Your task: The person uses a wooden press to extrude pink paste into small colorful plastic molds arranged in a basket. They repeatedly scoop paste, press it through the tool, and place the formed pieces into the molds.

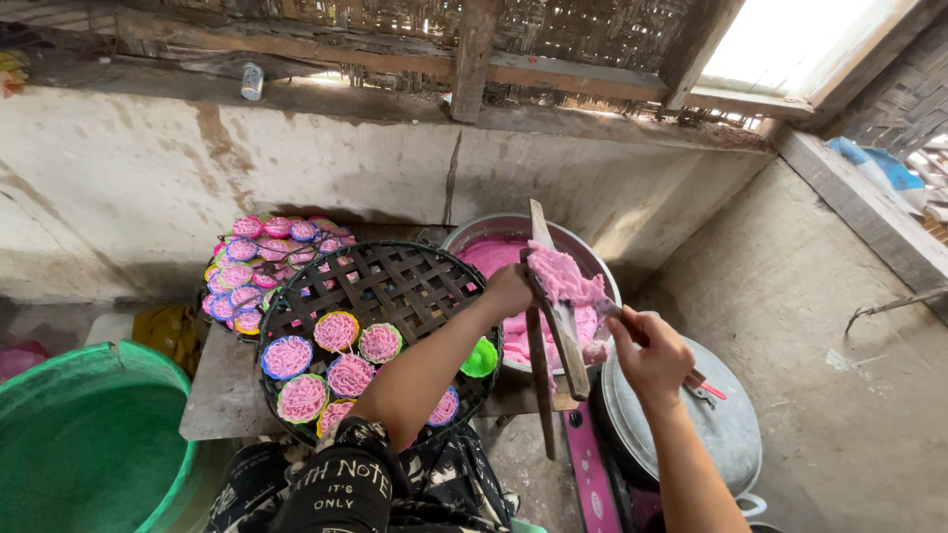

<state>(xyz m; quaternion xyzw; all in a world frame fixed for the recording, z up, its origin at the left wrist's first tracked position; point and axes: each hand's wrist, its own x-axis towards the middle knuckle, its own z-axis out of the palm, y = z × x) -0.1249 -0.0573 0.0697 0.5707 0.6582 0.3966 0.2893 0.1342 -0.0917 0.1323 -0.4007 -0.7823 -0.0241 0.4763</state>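
My left hand (pixel 509 292) grips a wooden press (pixel 553 306) held over a metal basin (pixel 583 252) of pink dough. A lump of pink dough (pixel 561 276) sits on the press. My right hand (pixel 647 355) holds a thin tool (pixel 703 381) and touches the dough lump from the right. In front of me a round black woven tray (pixel 395 281) carries several pink noodle nests in coloured rings (pixel 336 331). A green ring (pixel 481 358) lies at the tray's right edge.
A second tray (pixel 262 257) of pink nests stands behind on the left. A green tub (pixel 94 434) is at lower left. A metal lid (pixel 691 415) lies at the right. A concrete wall rises behind, with a wooden ledge above.
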